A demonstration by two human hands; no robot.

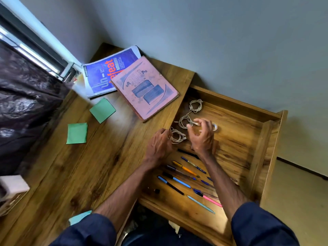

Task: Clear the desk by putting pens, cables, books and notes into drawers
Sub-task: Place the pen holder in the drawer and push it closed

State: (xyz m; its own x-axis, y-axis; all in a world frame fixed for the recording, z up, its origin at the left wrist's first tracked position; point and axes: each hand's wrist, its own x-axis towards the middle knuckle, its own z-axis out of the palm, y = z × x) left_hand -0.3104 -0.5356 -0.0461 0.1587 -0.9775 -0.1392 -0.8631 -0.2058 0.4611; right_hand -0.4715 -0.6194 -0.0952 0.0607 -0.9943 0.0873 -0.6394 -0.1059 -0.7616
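An open wooden drawer (248, 139) extends to the right of the desk (88, 166). Inside lie several pens (186, 173) near the front and coiled white cables: one at the back (195, 106), one in the middle (184, 121). My left hand (158, 145) holds a coiled cable (176, 136) at the drawer's left wall. My right hand (202, 137) hovers over the drawer with fingers curled, pinching a white cable end (196, 123). On the desk lie a pink book (143, 89), a blue book (106, 75) and two green note pads (102, 110) (77, 133).
A dark plastic-covered bulk (26, 103) and a window frame fill the left side. A white object (13, 186) sits at the desk's left edge. A light blue paper (79, 217) shows near my left sleeve. A grey wall stands behind the drawer.
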